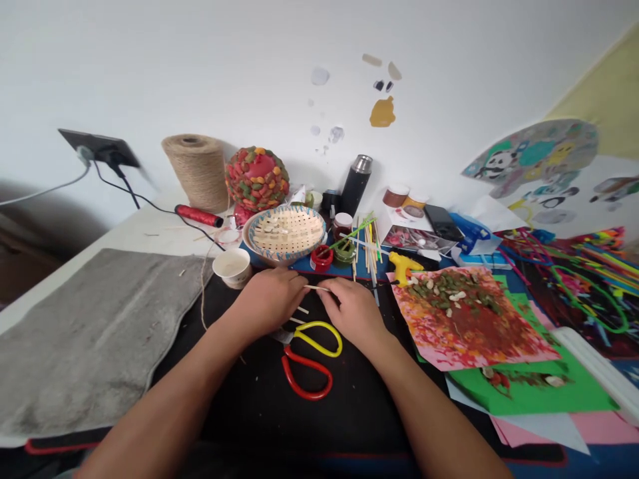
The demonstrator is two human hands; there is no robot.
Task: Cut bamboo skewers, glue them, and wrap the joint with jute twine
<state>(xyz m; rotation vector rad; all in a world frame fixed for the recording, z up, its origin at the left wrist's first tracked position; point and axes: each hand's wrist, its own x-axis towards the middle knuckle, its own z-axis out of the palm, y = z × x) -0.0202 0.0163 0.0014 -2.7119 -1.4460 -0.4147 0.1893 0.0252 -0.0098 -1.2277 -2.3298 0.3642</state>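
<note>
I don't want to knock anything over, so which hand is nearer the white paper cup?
Left. The left hand is just right of the white paper cup; the right hand is farther right.

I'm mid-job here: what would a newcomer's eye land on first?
Probably the scissors, one handle yellow, one red, on the black mat, nearer than the left hand and right hand, which hold a thin stick. Next, perhaps, the bumpy multicoloured ball by the wall, beside the twine spool, and the yellow glue gun right of the hands.

The scissor handles [314, 397] look glossy plastic, the thin stick [317, 288] matt wood.
</note>
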